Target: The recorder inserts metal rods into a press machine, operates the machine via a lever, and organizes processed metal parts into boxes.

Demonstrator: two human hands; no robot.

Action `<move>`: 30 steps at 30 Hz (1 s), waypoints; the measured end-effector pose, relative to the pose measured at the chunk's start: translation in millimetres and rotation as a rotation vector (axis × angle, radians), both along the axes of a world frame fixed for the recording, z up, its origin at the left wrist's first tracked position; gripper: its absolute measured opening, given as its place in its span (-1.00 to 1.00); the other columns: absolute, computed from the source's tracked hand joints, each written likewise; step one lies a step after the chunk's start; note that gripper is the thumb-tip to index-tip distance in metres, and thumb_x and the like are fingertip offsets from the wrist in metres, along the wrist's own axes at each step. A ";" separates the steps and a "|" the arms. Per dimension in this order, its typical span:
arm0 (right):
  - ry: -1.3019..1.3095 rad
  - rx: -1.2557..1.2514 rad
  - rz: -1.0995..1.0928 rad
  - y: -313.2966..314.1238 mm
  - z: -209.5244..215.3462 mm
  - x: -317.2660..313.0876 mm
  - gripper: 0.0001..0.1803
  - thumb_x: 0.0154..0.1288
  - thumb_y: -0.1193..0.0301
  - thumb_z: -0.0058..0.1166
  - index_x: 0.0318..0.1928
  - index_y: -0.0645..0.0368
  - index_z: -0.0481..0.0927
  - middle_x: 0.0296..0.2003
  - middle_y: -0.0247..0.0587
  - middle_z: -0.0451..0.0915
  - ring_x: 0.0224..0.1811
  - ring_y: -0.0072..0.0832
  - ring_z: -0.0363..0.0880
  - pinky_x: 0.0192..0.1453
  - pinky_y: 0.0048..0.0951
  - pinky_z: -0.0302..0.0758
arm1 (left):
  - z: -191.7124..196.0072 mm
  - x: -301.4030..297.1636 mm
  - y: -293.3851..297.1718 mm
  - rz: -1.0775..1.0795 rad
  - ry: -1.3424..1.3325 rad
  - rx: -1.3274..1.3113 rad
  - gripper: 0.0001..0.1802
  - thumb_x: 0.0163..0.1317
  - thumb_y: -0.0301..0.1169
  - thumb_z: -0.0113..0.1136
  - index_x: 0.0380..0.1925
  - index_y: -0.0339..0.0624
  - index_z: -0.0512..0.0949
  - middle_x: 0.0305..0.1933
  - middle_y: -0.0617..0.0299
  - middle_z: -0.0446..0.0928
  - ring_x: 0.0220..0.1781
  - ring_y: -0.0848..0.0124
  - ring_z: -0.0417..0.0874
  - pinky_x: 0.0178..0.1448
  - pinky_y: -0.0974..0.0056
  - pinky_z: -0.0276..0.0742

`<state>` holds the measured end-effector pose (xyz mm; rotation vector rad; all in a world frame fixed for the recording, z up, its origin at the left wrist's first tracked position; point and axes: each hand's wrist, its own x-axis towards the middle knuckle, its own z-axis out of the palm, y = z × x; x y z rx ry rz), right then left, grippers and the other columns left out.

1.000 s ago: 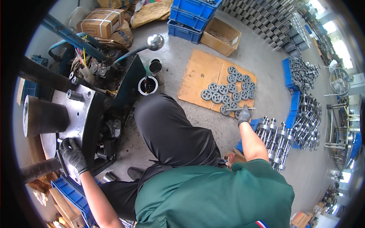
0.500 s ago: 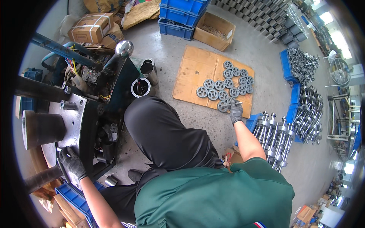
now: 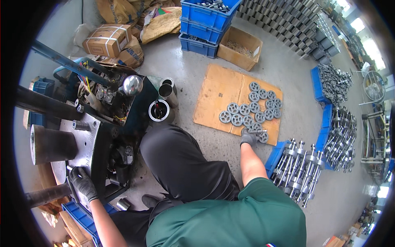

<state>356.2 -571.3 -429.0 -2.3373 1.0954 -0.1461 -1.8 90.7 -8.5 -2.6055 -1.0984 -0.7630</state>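
My left hand, in a dark glove, rests at the machine's metal plate with its fingers curled about the upper end of a dark lever. My right hand, gloved too, reaches down to the near edge of a flattened cardboard sheet. Its fingers are closed at the left end of a short metal rod; their exact hold is partly hidden. Just right of this hand lies a grey spoked wheel. Several like it, such as one wheel, lie flat on the cardboard.
Blue crates stand stacked beside an open carton at the back. Metal cylinders stand near my knee. To the right, a blue crate holds metal shafts; another bears small metal parts. Cylinders are piled behind.
The view has shifted, so the scene sits lower. My right hand has moved left across the wheels, uncovering one on its right; the rod stays near the same wheels. My left hand stays at the lever.
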 end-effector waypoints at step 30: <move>0.450 0.399 0.633 -154.1 -25.6 54.7 -0.73 0.25 0.30 0.28 -0.23 0.28 0.65 -0.37 0.02 0.70 -0.49 -0.21 0.69 -0.48 -0.11 0.61 | -8.4 40.2 -34.3 -0.015 -0.057 -0.048 -0.78 0.35 -0.37 0.24 -0.16 -0.34 0.65 -0.04 -0.15 0.63 0.07 -0.15 0.58 0.23 -0.16 0.49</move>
